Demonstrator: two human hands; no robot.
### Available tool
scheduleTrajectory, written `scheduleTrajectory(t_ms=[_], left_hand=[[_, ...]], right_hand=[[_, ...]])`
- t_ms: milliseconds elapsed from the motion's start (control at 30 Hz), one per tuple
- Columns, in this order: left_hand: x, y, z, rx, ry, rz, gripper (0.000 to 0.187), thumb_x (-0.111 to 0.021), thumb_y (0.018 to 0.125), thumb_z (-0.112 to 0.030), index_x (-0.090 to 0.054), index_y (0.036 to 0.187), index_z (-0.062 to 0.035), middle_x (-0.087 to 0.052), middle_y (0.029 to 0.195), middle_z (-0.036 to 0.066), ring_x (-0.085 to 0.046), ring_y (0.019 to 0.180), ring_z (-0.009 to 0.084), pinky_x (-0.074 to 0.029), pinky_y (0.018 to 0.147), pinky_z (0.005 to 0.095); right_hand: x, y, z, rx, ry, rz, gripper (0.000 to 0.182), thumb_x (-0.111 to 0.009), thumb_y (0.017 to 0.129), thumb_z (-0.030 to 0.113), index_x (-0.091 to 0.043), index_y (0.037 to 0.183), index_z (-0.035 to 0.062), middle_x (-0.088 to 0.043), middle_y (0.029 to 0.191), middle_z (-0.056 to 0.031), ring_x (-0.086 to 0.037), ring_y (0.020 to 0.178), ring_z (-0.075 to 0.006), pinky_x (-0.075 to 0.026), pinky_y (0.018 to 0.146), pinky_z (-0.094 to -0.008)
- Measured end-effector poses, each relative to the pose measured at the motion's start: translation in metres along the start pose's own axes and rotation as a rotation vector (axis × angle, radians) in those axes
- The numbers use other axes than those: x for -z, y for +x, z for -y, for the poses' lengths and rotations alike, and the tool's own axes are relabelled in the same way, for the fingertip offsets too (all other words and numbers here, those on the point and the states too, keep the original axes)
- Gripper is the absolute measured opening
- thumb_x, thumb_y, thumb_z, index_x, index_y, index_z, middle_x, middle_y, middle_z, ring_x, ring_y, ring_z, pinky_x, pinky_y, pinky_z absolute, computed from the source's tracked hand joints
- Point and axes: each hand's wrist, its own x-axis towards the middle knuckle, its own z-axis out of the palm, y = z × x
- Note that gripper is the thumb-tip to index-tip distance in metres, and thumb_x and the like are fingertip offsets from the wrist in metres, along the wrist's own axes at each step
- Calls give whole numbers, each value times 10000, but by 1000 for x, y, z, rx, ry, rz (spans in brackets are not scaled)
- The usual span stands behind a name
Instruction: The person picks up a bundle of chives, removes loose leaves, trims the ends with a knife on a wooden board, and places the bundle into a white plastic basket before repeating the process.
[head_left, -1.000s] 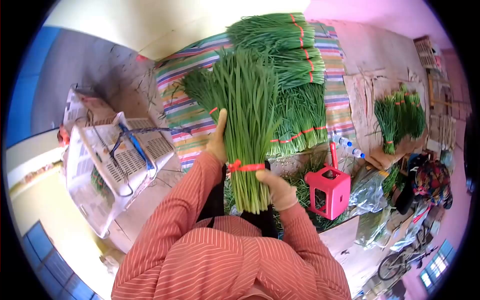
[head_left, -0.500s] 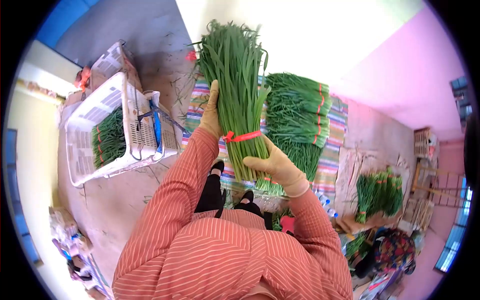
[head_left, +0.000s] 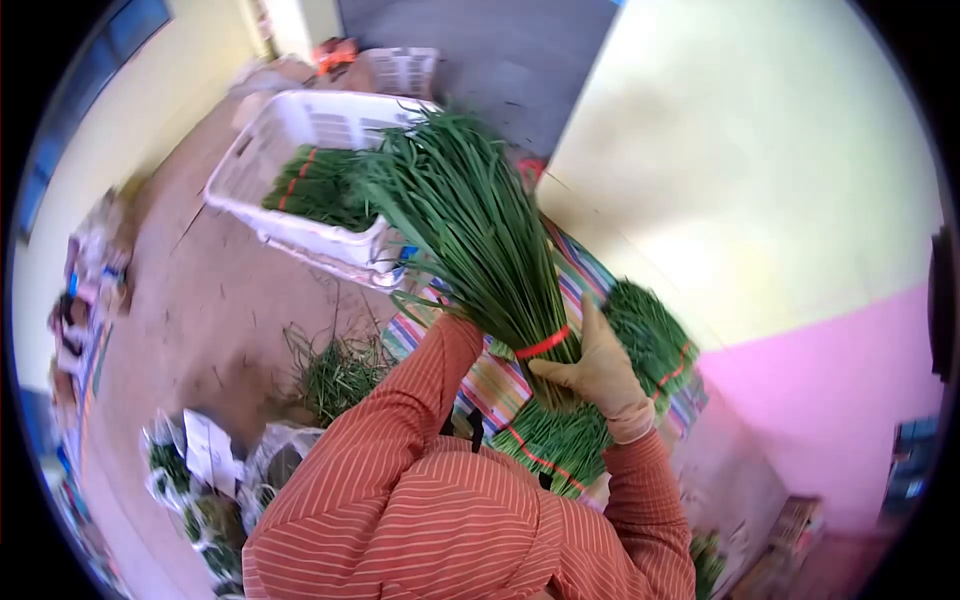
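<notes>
A thick bunch of garlic chives (head_left: 470, 230), tied with a red band (head_left: 543, 343) near its stem end, is held up in front of me, leaves pointing up and left. My right hand (head_left: 607, 378), in a pale glove, is closed on the stem end beside the band. My left sleeve (head_left: 450, 345) runs under the bunch; the left hand is hidden behind the leaves, at the bunch's underside. The leaf tips overlap the right side of a white plastic basket (head_left: 320, 238), in which banded chives (head_left: 325, 185) lie.
Banded bunches (head_left: 640, 320) lie on a striped mat (head_left: 490, 385) below my hands. Loose leaves (head_left: 335, 375) are heaped on the floor at left, near plastic bags (head_left: 210, 450) of greens. Another crate (head_left: 402, 70) stands behind the basket. A pale wall (head_left: 740, 170) rises at right.
The view has turned left. The bunch has swung from near upright to tilted left, over the basket's edge. My left hand has passed out of sight behind the leaves; the right still grips the stems.
</notes>
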Motion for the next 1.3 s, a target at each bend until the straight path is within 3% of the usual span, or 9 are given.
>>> scheduleTrajectory(t_ms=[100, 533, 833, 933, 1067, 1100, 1167, 1200, 1300], left_hand=[[15, -19, -13, -28, -23, -35, 793, -493, 915, -677, -436, 1470, -114, -520, 1438, 103, -519, 1289, 274, -414, 1095, 461], [114, -79, -118, -255, -179, -258, 806, -490, 908, -690, -436, 1466, -112, -530, 1427, 107, -538, 1268, 282, -439, 1069, 477], [164, -59, -247, -412, -219, -359, 814, -488, 903, -699, -437, 1464, -111, -538, 1419, 109, -551, 1254, 288, -457, 1051, 488], [172, -46, -281, -465, -169, -378, 817, -487, 902, -702, -437, 1463, -111, -540, 1417, 110, -555, 1249, 290, -463, 1045, 492], [194, -9, -319, -914, 451, -392, 821, -486, 900, -706, -437, 1462, -110, -543, 1413, 111, -561, 1243, 292, -471, 1037, 497], [147, -34, -334, -501, -3, -464, 917, -468, 851, -785, -435, 1454, -96, -546, 1396, 119, -552, 1241, 311, -462, 1038, 523], [170, -40, -333, -379, -88, -216, 1052, -431, 775, -872, -419, 1456, -71, -527, 1401, 141, -543, 1243, 311, -464, 1044, 488], [151, -40, -332, -420, -15, -290, 1243, -372, 676, -968, -346, 1500, -37, -415, 1490, 240, -429, 1348, 392, -314, 1147, 522], [157, -35, -328, -454, -19, -312, 1243, -347, 692, -962, -276, 1534, -50, -322, 1557, 210, -372, 1391, 378, -280, 1168, 505]], right_hand=[[-21, 14, 19, -73, 328, 274, 1260, -868, 660, 488, -154, 1507, -113, -479, 1413, -294, -508, 1299, -358, -404, 1067, -378], [-116, 99, 106, 13, 656, 381, 1240, -874, 721, 210, 18, 1561, 19, -512, 1400, -153, -544, 1236, -227, -439, 1030, -322], [-189, 214, 170, 194, 516, 416, 1337, -911, 666, 319, 43, 1560, 36, -535, 1367, -247, -603, 1193, -300, -491, 963, -355], [-191, 244, 184, 208, 551, 396, 1110, -869, 706, 152, -158, 1550, 35, -594, 1294, -133, -600, 1144, -223, -477, 976, -340], [-158, 294, 214, -66, 1157, 894, 535, -732, 869, 210, -513, 1316, 13, -629, 1153, -54, -624, 983, -144, -525, 858, -300], [-153, 306, 214, -158, 1231, 969, 464, -690, 907, 241, -543, 1290, 24, -642, 1117, -46, -629, 958, -126, -533, 834, -288], [-148, 323, 211, -491, 1419, 1073, 403, -619, 957, 306, -573, 1258, 42, -652, 1072, -43, -645, 904, -135, -551, 799, -291], [-152, 336, 208, -584, 1445, 1091, 401, -600, 976, 336, -574, 1252, 46, -663, 1047, -49, -658, 873, -140, -567, 765, -307], [-143, 356, 225, -759, 1557, 1145, 412, -625, 977, 314, -558, 1277, 41, -673, 1063, -78, -669, 880, -171, -576, 763, -331]])
